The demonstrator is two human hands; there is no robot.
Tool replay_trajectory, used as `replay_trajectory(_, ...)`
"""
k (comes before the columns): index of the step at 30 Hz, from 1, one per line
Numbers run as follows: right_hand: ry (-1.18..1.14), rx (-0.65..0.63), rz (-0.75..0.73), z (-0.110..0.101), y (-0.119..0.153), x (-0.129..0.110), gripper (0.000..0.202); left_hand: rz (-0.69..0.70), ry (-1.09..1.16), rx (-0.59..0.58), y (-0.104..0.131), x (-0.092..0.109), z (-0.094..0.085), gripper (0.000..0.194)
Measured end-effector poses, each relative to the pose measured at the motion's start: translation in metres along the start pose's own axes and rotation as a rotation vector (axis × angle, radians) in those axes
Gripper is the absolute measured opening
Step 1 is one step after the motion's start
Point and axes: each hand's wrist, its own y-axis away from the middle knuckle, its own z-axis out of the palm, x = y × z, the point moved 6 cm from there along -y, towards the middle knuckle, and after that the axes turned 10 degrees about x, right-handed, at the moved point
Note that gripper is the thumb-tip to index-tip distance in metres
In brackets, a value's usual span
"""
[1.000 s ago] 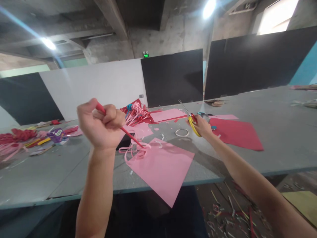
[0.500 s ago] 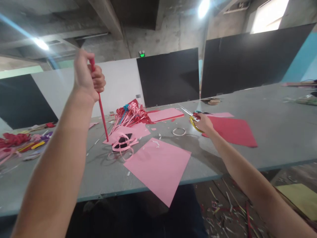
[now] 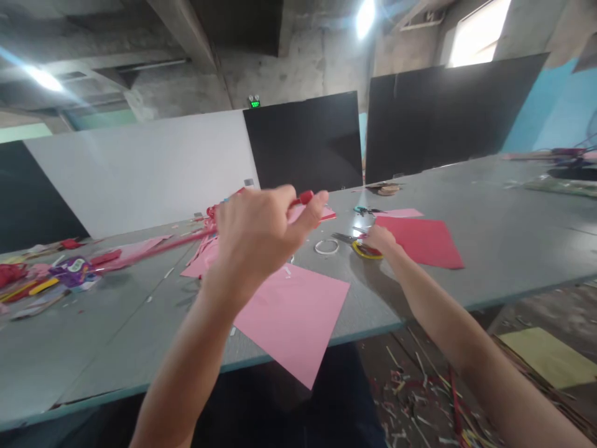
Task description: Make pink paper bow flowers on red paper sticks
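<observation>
My left hand [image 3: 261,233] is closed around a long thin red stick [image 3: 158,247]. The stick now lies nearly level, pointing left, and its thick red end [image 3: 305,198] sticks out by my thumb. My right hand [image 3: 381,239] is down at the table on the yellow-handled scissors [image 3: 367,251]; its fingers are partly hidden. The scissors' blades point left toward a white ring [image 3: 326,247]. A pink paper sheet [image 3: 298,311] lies below my left hand and hangs over the front edge. Right of my right hand lies a red sheet [image 3: 422,242].
Dark-handled pliers or snips [image 3: 366,211] lie behind my right hand. A purple packet [image 3: 74,272] and paper scraps sit at the left. Black panels [image 3: 303,140] stand behind the table [image 3: 494,249]. Strips litter the floor, where a yellow sheet [image 3: 550,356] lies.
My left hand has moved right and down, and the red stick has swung from upright to nearly level. My right hand has lowered the scissors to the tabletop. The view has turned slightly right.
</observation>
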Motion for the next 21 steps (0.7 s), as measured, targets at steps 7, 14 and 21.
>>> replay_trajectory(7, -0.211, 0.021, -0.608, 0.001, 0.036, -0.072, 0.029, -0.564, 0.359, -0.433, 0.006, -0.110, 0.039, 0.018)
replay_trajectory(14, -0.103, -0.076, -0.732, 0.026, 0.051, -0.092, 0.025, -0.860, 0.680, -0.261, 0.009, -0.145, 0.029, 0.014)
replay_trajectory(21, -0.089, 0.002, -0.721, 0.015, 0.052, -0.096, 0.026, -1.084, 0.836, -0.129, 0.028, -0.161, 0.027, 0.014)
